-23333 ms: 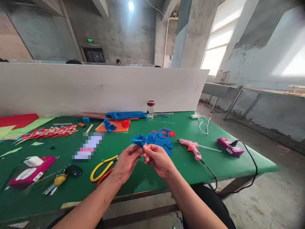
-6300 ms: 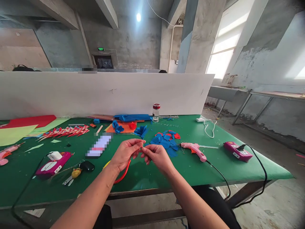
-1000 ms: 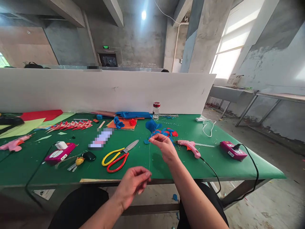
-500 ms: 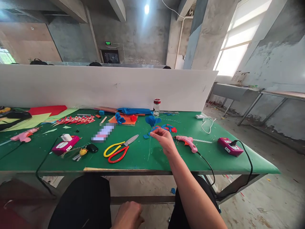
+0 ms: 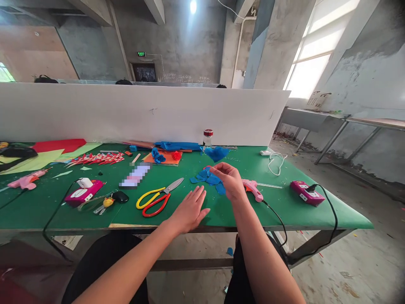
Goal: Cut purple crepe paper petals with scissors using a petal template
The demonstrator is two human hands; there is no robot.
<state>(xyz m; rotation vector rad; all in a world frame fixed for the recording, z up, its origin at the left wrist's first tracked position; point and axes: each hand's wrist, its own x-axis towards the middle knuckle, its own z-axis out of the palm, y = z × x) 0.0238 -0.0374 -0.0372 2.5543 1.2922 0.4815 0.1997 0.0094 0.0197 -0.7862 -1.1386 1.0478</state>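
My right hand [image 5: 230,180] is closed in a pinch, holding a blue paper flower [image 5: 217,153] upright above the table. The flower's stem is mostly hidden by my fingers. Just beyond and beneath that hand, loose blue petals [image 5: 212,179] lie in a small pile. My left hand [image 5: 191,209] is open, palm down with fingers stretched toward the petals, and nothing shows in it. To its left rest scissors [image 5: 158,198] with one yellow and one red handle. A pink glue gun [image 5: 254,190] lies right of my right hand, its front partly covered.
A glass jar with a red lid [image 5: 208,138] stands at the back, before the white partition [image 5: 126,112]. Purple power sockets [image 5: 306,193] with cords sit at the right and left. Keys [image 5: 104,204], a second glue gun [image 5: 27,180] and coloured sheets lie leftward.
My left hand has risen from my lap to over the table's front and spread its fingers. My right hand has moved slightly right with the flower. Blue petals now show in a wider pile.
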